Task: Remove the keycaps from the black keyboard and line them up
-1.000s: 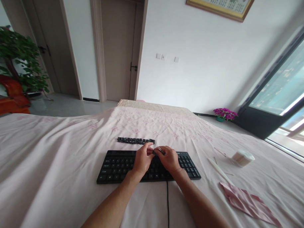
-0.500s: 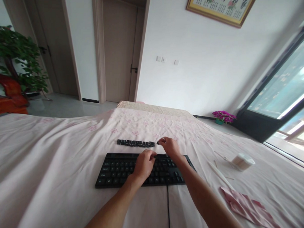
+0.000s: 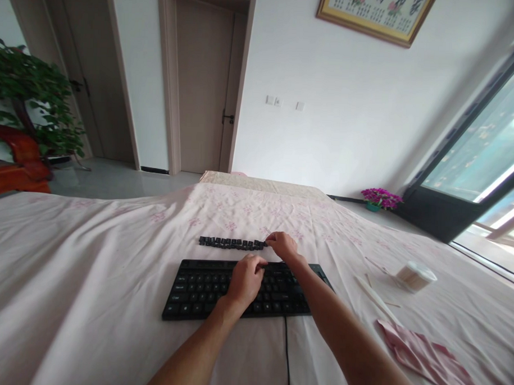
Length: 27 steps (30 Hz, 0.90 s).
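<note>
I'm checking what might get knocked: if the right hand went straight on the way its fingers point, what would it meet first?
Probably the right-hand end of the row of black keycaps, close by the right hand; whether they touch is unclear.

A second ago I had both hands together above the keyboard [image 3: 194,288]; I've since parted them. I've sent the right hand [image 3: 284,245] beyond its far edge, closing the gap to the loose keycaps [image 3: 230,243]. The left hand's [image 3: 246,279] fingers have lowered. More framed calligraphy [image 3: 376,17] shows.
</note>
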{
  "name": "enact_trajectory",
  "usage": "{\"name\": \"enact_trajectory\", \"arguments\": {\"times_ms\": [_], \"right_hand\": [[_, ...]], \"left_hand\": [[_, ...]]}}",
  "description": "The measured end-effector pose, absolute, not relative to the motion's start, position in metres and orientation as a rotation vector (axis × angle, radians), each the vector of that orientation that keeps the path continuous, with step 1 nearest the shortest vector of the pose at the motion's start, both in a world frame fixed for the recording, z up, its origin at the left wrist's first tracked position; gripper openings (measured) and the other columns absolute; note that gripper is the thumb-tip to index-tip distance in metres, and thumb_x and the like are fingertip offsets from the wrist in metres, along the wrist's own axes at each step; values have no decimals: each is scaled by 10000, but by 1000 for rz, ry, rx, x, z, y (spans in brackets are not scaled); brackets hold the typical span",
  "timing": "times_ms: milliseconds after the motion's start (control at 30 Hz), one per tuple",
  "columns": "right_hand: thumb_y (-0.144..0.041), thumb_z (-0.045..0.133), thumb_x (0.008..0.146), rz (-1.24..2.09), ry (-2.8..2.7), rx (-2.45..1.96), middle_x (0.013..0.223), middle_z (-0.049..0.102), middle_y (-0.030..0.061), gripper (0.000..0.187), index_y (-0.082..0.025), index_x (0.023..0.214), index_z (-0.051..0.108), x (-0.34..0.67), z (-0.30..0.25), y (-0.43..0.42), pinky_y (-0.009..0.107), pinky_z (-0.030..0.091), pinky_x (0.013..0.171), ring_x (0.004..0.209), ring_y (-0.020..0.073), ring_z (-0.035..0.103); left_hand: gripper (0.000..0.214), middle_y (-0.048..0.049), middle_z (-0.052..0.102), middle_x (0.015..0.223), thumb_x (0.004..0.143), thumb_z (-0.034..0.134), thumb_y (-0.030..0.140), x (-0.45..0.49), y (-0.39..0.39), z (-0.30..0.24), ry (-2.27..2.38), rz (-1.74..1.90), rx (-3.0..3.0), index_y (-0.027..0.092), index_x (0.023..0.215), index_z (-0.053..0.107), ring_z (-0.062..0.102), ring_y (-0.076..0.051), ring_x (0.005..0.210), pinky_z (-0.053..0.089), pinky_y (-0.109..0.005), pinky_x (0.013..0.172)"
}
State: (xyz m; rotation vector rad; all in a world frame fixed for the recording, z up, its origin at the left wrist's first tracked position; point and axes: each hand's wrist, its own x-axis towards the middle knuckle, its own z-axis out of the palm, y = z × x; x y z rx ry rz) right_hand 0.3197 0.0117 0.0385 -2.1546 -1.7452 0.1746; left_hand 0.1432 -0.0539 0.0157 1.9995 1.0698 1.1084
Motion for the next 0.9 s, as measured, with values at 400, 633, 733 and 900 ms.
{"name": "enact_trajectory", "arguments": {"times_ms": [400, 633, 733, 900], "right_hand": [[-444, 289, 964, 146, -1787, -1977, 869, 722, 42, 490, -211, 913, 717, 312, 65, -16, 228, 412, 738, 864, 161, 643], [-458, 329, 942, 175, -1827, -1784, 759, 694, 11, 457, -223, 860, 712, 309, 89, -64, 228, 410, 659, 694, 141, 626], [-464, 475, 868, 368, -1713, -1717, 638, 656, -1, 344, -185, 859, 675, 316, 87, -79, 222, 418, 554, 547, 129, 588], [-435, 563, 795, 623, -1490, -1626, 614, 636, 3, 288, -160, 837, 640, 325, 83, -96, 203, 429, 467, 514, 122, 563]], "left_hand": [[236, -36, 660, 881, 736, 552, 30, 142, -55, 18, 1076, 1097, 2015, 174, 871, 683, 613, -145, 812, 483, -269, 801], [227, -28, 657, 891, 754, 553, 52, 143, -56, 15, 1114, 1059, 2043, 183, 891, 678, 604, -139, 810, 477, -265, 797], [224, -25, 650, 900, 758, 545, 56, 143, -58, 16, 1123, 1052, 2094, 191, 881, 674, 596, -139, 819, 470, -261, 789], [215, -19, 642, 897, 763, 540, 59, 143, -63, 19, 1150, 1008, 2156, 193, 869, 671, 585, -140, 817, 459, -251, 776]]}}
